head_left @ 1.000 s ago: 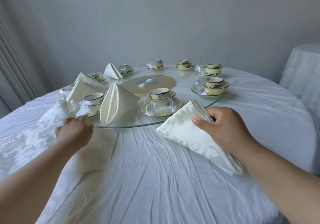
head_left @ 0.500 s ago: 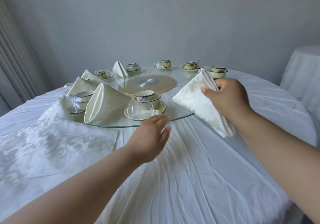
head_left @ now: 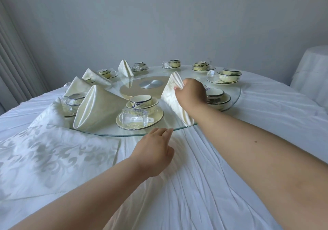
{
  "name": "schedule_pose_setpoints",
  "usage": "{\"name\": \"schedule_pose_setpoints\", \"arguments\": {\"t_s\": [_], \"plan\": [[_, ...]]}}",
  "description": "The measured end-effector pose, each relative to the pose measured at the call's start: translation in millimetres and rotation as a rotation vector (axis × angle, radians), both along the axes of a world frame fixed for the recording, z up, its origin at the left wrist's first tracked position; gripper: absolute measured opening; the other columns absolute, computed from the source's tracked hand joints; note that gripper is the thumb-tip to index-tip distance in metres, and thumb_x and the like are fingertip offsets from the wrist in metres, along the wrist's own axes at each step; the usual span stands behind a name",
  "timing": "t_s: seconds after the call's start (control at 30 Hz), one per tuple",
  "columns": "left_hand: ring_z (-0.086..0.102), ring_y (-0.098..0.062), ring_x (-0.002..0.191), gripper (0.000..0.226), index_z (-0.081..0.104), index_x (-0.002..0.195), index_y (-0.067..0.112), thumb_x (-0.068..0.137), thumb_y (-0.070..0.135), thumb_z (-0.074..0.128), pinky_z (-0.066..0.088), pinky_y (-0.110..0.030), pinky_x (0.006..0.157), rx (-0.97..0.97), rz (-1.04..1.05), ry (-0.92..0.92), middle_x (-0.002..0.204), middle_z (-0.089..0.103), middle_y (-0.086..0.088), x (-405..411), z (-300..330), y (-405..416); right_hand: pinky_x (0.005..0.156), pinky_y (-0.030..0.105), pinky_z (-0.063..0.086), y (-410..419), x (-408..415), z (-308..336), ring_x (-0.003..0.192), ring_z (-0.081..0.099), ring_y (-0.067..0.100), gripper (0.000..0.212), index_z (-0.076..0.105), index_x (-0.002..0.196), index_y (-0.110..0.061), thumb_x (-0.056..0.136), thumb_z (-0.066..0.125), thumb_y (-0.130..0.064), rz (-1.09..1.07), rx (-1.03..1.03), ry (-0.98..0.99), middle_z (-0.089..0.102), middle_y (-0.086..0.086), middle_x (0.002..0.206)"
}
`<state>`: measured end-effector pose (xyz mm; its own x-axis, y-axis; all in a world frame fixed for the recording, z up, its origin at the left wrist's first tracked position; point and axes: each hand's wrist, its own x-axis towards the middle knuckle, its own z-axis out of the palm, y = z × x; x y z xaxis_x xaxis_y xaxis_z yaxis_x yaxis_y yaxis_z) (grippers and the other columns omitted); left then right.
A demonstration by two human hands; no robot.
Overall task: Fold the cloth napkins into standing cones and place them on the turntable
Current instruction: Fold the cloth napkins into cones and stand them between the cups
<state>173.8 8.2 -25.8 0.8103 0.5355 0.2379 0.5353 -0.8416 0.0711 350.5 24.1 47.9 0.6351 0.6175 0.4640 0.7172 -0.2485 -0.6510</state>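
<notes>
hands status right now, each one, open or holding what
Left hand: open, fingertips at the turntable rim, holding nothing.
Right hand: holding the folded napkin.

Plain grey wall (head_left: 159, 25), pleated curtain (head_left: 16, 66) left, draped side table (head_left: 312, 73) right.

The napkin (head_left: 171, 94) in the hand is cream with a pale leaf pattern. The folded cone (head_left: 95, 108) is plain shiny cream. The flat napkin (head_left: 53, 146) is white with a grey flower pattern. The cup (head_left: 141, 101) is cream with a dark rim and blue marks. The tablecloth (head_left: 204, 185) is plain white.
</notes>
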Motion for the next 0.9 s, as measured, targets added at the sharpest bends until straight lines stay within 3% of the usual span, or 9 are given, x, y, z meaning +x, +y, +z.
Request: {"name": "schedule_pose_setpoints", "arguments": {"t_s": [0.17,0.37,0.5,0.63,0.83,0.9], "plan": [[0.03,-0.015,0.137,0.072,0.036,0.146,0.015,0.077,0.032,0.022,0.03,-0.025,0.109,-0.016,-0.027,-0.024,0.15,0.037,0.001,-4,-1,12,0.065,0.026,0.032,30,-7,-8,0.079,0.054,0.029,0.014,0.054,0.083,-0.013,0.091,0.054,-0.024,-0.006,-0.039,-0.044,0.063,0.008,0.089],[0.035,-0.013,0.132,0.069,0.041,0.143,0.016,0.077,0.029,0.025,0.031,-0.022,0.105,-0.019,-0.064,-0.076,0.145,0.044,0.003,-5,-3,20,0.064,0.029,0.034,43,-10,-18,0.089,0.061,0.032,0.009,0.056,0.09,-0.011,0.092,0.053,-0.019,-0.04,-0.12,-0.168,0.064,0.01,0.095],[0.037,-0.014,0.131,0.068,0.043,0.142,0.016,0.077,0.028,0.026,0.029,-0.02,0.103,-0.036,-0.068,-0.1,0.143,0.046,0.003,-6,-4,21,0.064,0.029,0.035,41,-10,-20,0.092,0.061,0.034,0.018,0.06,0.1,-0.006,0.092,0.054,-0.021,-0.033,-0.184,-0.241,0.065,0.012,0.101],[0.041,-0.014,0.126,0.066,0.046,0.139,0.017,0.077,0.027,0.027,0.034,-0.023,0.102,-0.066,-0.068,-0.118,0.138,0.049,0.004,-6,0,21,0.064,0.028,0.035,37,-7,-22,0.089,0.06,0.033,0.021,0.055,0.088,-0.01,0.092,0.055,-0.031,0.006,-0.193,-0.261,0.064,0.01,0.096],[0.047,-0.022,0.117,0.061,0.051,0.13,0.011,0.077,0.028,0.027,0.04,-0.031,0.095,-0.056,-0.019,-0.115,0.123,0.055,-0.002,1,5,17,0.054,0.029,0.031,27,5,-22,0.072,0.05,0.027,0.048,0.042,0.069,-0.013,0.085,0.058,-0.055,0.016,-0.181,-0.207,0.052,0.003,0.073],[0.048,-0.025,0.114,0.054,0.046,0.132,0.011,0.082,0.027,0.03,0.04,-0.032,0.09,-0.048,0.019,-0.126,0.121,0.055,-0.005,7,8,14,0.056,0.03,0.034,19,10,-22,0.079,0.055,0.029,0.049,0.051,0.08,-0.011,0.085,0.055,-0.06,0.042,-0.171,-0.203,0.057,0.005,0.079]]}}
